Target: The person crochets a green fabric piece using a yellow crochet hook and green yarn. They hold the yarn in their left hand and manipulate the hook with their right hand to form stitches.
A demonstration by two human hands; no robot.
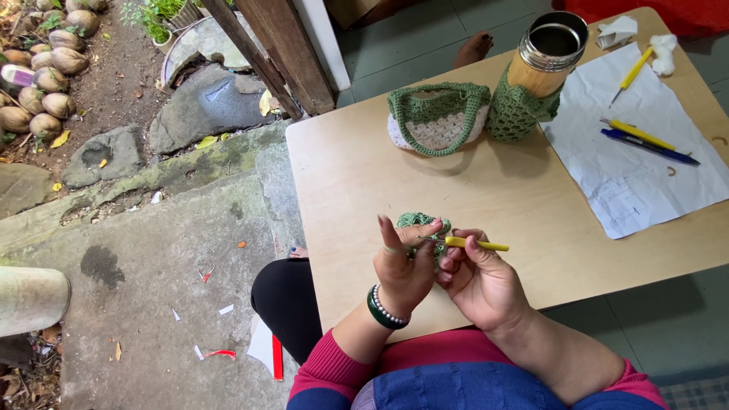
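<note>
My left hand [402,266] pinches a small green crochet piece [422,222] between thumb and fingers, with the index finger raised and a strand of yarn over it. A green and pearl bracelet sits on that wrist. My right hand [480,277] grips a yellow crochet hook [478,244], its tip pointed into the green piece. Both hands hover over the near edge of a light wooden table [364,197].
Farther back on the table stand a green and white crocheted bag [439,120] and a metal flask in a green crochet sleeve [535,76]. At the right lies a white paper sheet [630,175] with pens [645,143]. Stones and coconut husks [45,76] lie on the ground at left.
</note>
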